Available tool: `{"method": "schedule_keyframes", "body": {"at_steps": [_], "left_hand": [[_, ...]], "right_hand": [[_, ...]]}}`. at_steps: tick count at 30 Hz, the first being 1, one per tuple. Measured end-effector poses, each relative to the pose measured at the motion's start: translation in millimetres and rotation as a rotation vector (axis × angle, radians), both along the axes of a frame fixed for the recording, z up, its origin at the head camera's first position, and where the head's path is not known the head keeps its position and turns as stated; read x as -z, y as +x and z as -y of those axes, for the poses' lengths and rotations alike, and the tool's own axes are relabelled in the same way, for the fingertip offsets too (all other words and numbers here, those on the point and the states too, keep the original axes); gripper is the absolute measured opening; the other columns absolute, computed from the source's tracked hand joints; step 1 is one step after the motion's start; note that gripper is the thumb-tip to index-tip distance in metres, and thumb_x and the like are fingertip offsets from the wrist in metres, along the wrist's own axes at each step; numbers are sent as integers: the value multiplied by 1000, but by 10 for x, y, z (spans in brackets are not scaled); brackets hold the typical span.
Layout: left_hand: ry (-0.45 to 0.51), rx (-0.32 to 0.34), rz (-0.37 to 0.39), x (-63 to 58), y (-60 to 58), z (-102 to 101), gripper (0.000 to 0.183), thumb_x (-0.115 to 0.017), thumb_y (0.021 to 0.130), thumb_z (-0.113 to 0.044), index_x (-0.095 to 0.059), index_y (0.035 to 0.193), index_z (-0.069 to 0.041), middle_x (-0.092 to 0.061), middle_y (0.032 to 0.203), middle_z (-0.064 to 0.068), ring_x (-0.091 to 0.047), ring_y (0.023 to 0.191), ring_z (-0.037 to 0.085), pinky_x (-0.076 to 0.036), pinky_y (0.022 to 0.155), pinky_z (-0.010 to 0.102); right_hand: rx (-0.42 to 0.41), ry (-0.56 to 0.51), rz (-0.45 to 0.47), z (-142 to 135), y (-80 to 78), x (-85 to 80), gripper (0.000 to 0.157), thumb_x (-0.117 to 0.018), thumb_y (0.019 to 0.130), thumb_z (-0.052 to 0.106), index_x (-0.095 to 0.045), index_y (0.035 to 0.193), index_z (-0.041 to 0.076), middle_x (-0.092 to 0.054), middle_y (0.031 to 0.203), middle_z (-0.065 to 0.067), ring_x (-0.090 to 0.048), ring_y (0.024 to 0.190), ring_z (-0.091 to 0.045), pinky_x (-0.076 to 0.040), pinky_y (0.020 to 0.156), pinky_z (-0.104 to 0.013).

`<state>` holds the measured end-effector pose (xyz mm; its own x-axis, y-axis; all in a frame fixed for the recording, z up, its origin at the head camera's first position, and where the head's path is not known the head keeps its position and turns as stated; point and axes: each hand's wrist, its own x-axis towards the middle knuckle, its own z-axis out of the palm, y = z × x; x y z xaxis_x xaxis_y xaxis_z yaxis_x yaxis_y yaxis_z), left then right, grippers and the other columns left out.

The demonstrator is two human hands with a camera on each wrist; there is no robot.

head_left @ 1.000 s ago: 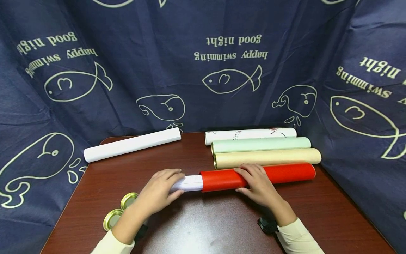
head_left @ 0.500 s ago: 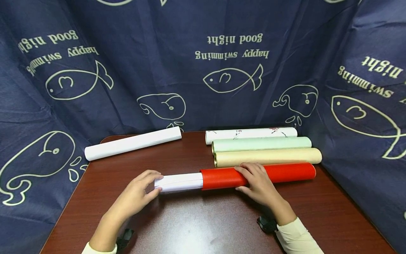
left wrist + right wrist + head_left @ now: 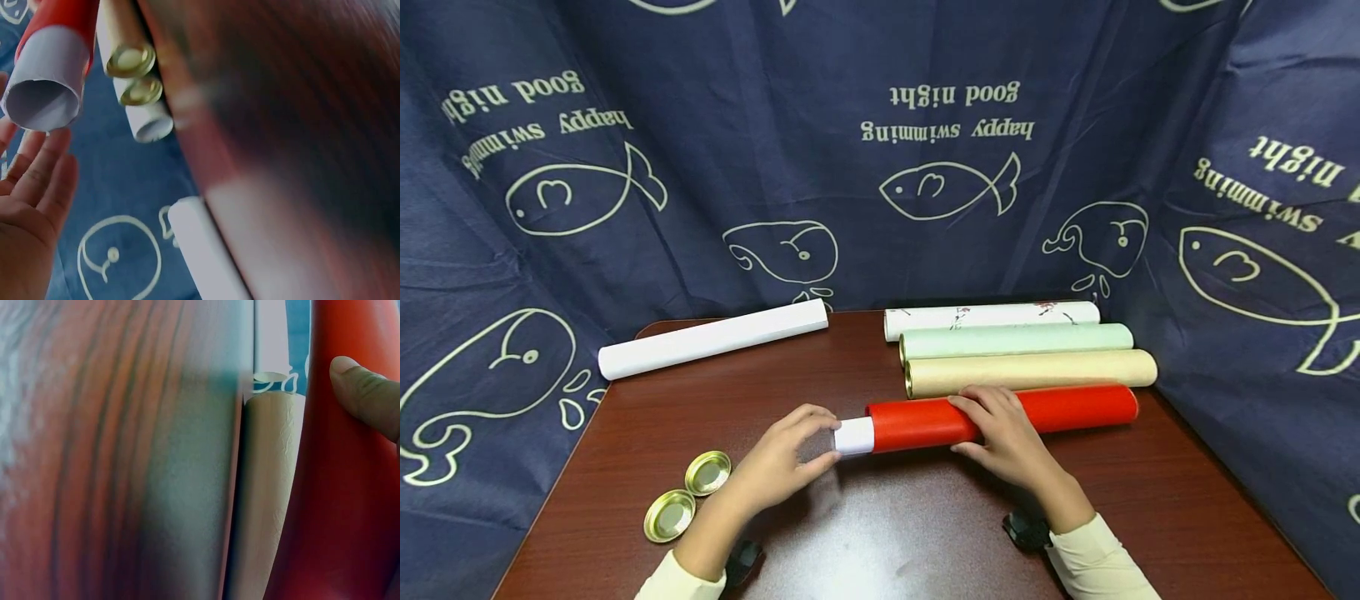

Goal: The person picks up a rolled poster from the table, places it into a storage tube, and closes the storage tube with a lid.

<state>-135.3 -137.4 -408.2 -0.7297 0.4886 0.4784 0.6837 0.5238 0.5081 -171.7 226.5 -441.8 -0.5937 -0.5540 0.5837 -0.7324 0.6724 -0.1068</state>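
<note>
A white paper roll (image 3: 854,436) sticks a short way out of the left end of a red cardboard tube (image 3: 917,423) lying on the table. My left hand (image 3: 778,458) holds the roll's outer end between thumb and fingers. In the left wrist view, the hollow end of the roll (image 3: 50,75) faces the camera, with fingertips (image 3: 59,140) at its lower rim. My right hand (image 3: 1003,433) grips the red tube around its middle from above. Its thumb (image 3: 359,384) lies along the red surface in the right wrist view; the other fingers are mostly hidden there.
Behind the red tube lie a beige tube (image 3: 1037,372), a pale green tube (image 3: 1022,342) and a white flower-patterned tube (image 3: 1000,320). Another white roll (image 3: 715,337) rests at the back left. Two gold lids (image 3: 670,515) sit at the front left. A blue curtain (image 3: 820,125) surrounds the table.
My left hand first slid left along the white roll to its end, then moved right with it. Less of the roll now shows outside the red tube. The right hand has barely moved.
</note>
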Motion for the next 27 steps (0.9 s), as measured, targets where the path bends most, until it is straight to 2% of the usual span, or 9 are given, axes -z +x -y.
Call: {"method": "schedule_keyframes", "body": {"at_steps": [4,10,17,20,23,27], "left_hand": [[18,52,35,39,-15,-136,34,-82,83,-13,-67,113,-11,-60,119,-3,-61,107,14,-54,89,37],[115,105,72,103,-36,-292,41,-81,83,-9,-62,120,-8,-64,119,3,-64,107,23,-55,88,41],[79,97,181,139,19,-395,69,-79,86,-17,-43,144,-8,-64,130,8,-64,110,21,-54,86,36],[82,90,190,136,29,-355,79,-79,87,-17,-34,151,-9,-64,131,6,-65,106,23,-55,86,37],[81,79,160,131,22,-239,82,-79,86,-13,-32,153,-8,-66,128,7,-66,105,25,-55,85,40],[48,1,87,117,22,19,72,-81,83,-10,-45,145,-6,-69,121,8,-65,108,26,-54,88,45]], "right_hand": [[-4,0,1,16,3,10,71,-92,63,27,-62,126,10,-59,119,-11,-55,110,-32,-37,97,-52],[-10,-13,-2,42,-1,0,72,-92,63,27,-62,126,10,-58,119,-12,-56,110,-33,-37,97,-52],[-3,-4,0,66,13,-5,72,-91,64,28,-62,127,10,-58,120,-12,-56,111,-32,-37,98,-52],[-3,-2,-3,63,19,-1,72,-91,64,29,-62,127,10,-59,119,-12,-56,110,-33,-37,97,-52],[-3,-9,-8,57,17,-4,72,-91,64,29,-62,127,10,-59,119,-12,-56,110,-33,-38,97,-53],[0,-14,-8,47,19,-16,72,-91,63,28,-62,127,10,-59,119,-12,-56,110,-33,-37,97,-53]]}}
